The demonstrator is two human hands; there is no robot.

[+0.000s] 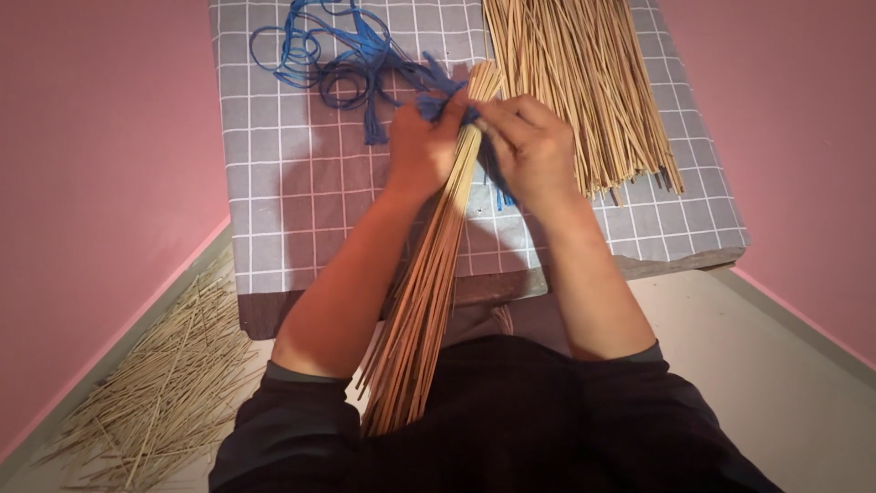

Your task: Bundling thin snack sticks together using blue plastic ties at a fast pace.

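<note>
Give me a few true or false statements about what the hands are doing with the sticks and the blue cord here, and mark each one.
1. Both hands grip one bundle of sticks near its top end. True: left hand, right hand.
2. The cord at the bundle is red. False: the cord is blue.
3. Loose sticks lie on the checked cloth to the right of the hands. True.
4. The floor to the left is bare. False: a pile of thin sticks lies there.
5. The person wears short sleeves. False: dark long sleeves, pushed up.
</note>
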